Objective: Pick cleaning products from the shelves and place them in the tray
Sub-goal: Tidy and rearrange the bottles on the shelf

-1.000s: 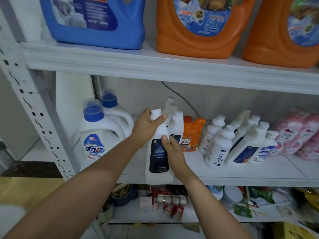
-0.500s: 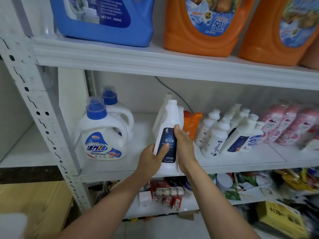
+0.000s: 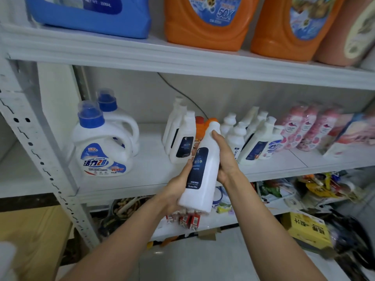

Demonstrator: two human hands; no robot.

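A tall white bottle with a dark blue label (image 3: 203,169) is held in front of the middle shelf (image 3: 142,179), tilted slightly right and clear of the shelf board. My left hand (image 3: 176,191) grips its lower body from the left. Along its upper right side, my right hand (image 3: 225,159) is wrapped, fingertips near the neck. More bottles of the same kind (image 3: 180,136) stand on the shelf behind it. No tray is in view.
Two white detergent jugs with blue caps (image 3: 101,147) stand at the shelf's left. Small white bottles (image 3: 253,136) and pink bottles (image 3: 306,128) fill the right. Blue (image 3: 95,15) and orange jugs (image 3: 205,21) sit on the upper shelf. A perforated upright (image 3: 40,159) stands at left, and clutter and a yellow box (image 3: 308,230) lie below.
The bottle has come off the shelf toward me and tilted. My left hand slid from its cap down to its lower body. The view shifted left and back.
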